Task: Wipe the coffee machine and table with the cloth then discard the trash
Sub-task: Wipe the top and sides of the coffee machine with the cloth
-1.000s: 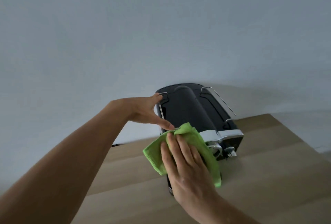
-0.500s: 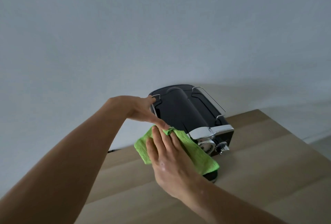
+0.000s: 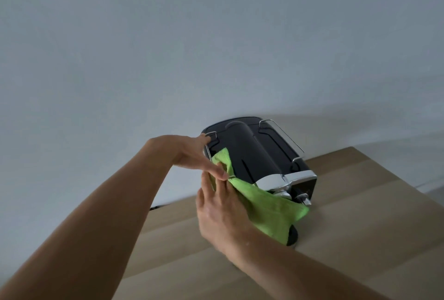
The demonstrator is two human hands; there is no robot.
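Note:
A black coffee machine with chrome trim and wire rails stands on the wooden table against the wall. A bright green cloth drapes over its left top edge and hangs down its front. My right hand presses the cloth against the machine's left side, fingers pointing up. My left hand rests on the machine's left wire rail, its thumb touching the cloth. The machine's lower front is hidden behind the cloth.
A plain pale wall rises right behind the machine. A dark cable shows at the table's back edge on the left. The tabletop's right corner ends near the wall.
My right hand has slid the cloth from the machine's front up and left onto its top left edge. The left hand has stayed on the rail.

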